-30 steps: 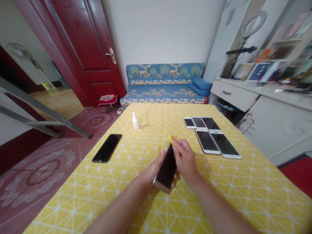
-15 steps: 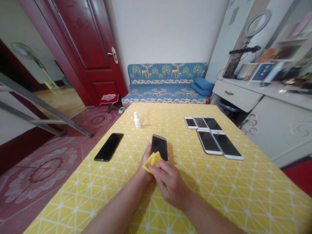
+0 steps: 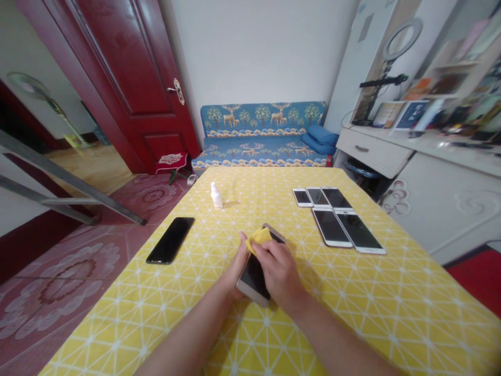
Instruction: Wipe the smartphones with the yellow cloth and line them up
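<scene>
A smartphone (image 3: 254,278) with a dark screen and gold-toned edges is held over the table, tilted to the right at its far end. My left hand (image 3: 236,269) is closed round its left side, with most of the fingers hidden beneath it. In my right hand (image 3: 279,269) a folded yellow cloth (image 3: 258,237) is pinched, pressed against the upper part of the screen. That hand covers much of the phone's right side.
A black phone (image 3: 171,240) lies at the left of the yellow patterned table (image 3: 176,324). Beyond it stands a white spray bottle (image 3: 216,196). Several white-framed phones, one of them a white phone (image 3: 332,227), lie grouped at the right.
The held phone has turned clockwise and its lower end now shows. My right hand has moved the cloth up from the lower left of the screen towards the far end.
</scene>
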Demonstrator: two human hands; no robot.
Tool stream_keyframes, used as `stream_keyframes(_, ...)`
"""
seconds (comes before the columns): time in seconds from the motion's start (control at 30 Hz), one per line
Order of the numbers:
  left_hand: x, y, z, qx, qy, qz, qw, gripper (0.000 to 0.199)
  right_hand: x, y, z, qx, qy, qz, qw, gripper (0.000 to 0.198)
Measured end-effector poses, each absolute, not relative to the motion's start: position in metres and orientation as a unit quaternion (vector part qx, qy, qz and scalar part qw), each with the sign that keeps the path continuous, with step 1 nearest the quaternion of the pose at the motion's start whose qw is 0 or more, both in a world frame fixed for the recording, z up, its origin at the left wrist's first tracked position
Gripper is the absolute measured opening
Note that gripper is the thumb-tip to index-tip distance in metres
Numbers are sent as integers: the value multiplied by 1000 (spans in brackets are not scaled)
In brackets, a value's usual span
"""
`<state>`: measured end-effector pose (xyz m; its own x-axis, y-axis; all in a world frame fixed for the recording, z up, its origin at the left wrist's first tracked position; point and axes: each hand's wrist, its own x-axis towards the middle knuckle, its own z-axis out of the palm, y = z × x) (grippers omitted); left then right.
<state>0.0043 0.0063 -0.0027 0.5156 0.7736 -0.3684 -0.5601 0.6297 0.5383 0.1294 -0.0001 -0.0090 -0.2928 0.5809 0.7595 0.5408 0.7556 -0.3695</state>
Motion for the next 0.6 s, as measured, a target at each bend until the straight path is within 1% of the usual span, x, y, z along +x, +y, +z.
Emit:
stream_keyframes(0.1,4,2,-3,224,312,312,869,69,146,18,-11,-422,-760,27,494,36)
stream_keyframes(0.17,3,0,-2,246,309,295,870,59,157,27,-12,-455,-731,47,506,35)
stream_keyframes(0.23,2,0,0,245,295,315,868,52,165,32,-14,-473,-704,79,524,32)
stream_keyframes(0.33,1,3,2,241,297,366,849,49,169,32,-16,-466,-684,127,547,27)
stream_keyframes(0.53,-2,12,1,229,410,488,736,31,154,15,-12,-386,-719,193,545,25)
stream_keyframes(0.6,-6,15,0,220,424,526,704,29,147,5,-10,-350,-736,218,537,24)
